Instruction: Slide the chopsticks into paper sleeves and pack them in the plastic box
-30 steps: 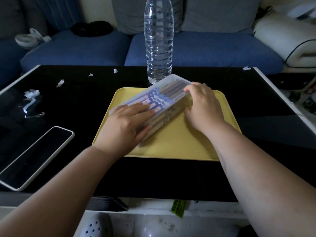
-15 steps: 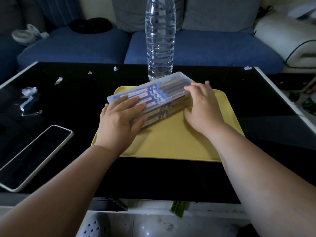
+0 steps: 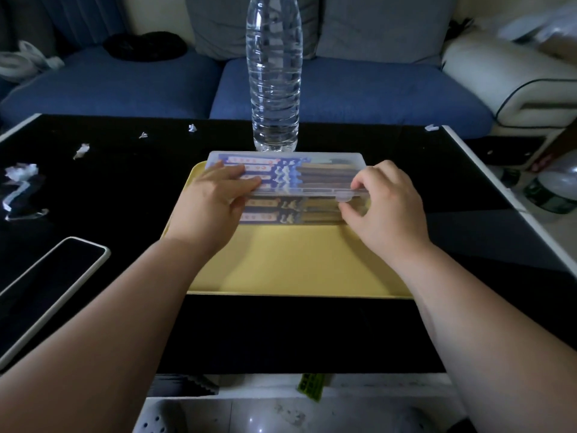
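One plastic box sits mid-frame on one yellow tray. Your left hand presses its lid with straight fingers. Your right hand pinches its front edge, fingers curled.

water bottle | yellow tray | phone | paper scraps | blue sofa

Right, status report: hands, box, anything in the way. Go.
Left hand flat on plastic box lid. Right hand pinching front latch. Box on yellow tray, sleeved chopsticks inside. Water bottle close behind box.
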